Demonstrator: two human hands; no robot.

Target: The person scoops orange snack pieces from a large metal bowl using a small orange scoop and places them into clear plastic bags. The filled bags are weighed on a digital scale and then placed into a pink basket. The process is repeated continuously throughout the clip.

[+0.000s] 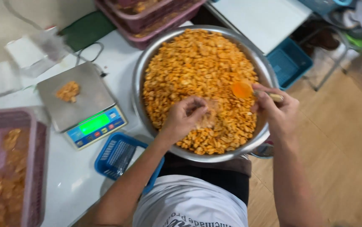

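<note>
A large steel bowl point(140, 75) full of small orange-yellow snack pieces point(197, 63) sits in front of me. My right hand point(277, 110) holds an orange scoop point(242, 89) over the snacks at the bowl's right side. My left hand point(184, 117) is over the near part of the bowl, fingers closed around a clear plastic bag point(208, 117) with some pieces in it. The scoop's cup is just above and to the right of the bag.
A digital scale point(82, 103) with a small pile of snacks point(68, 91) stands left of the bowl. A small blue basket point(118, 155) lies near my left arm. Pink trays point(8, 168) hold packed snacks at far left, more pink trays point(147, 17) behind the bowl. Wooden floor at right.
</note>
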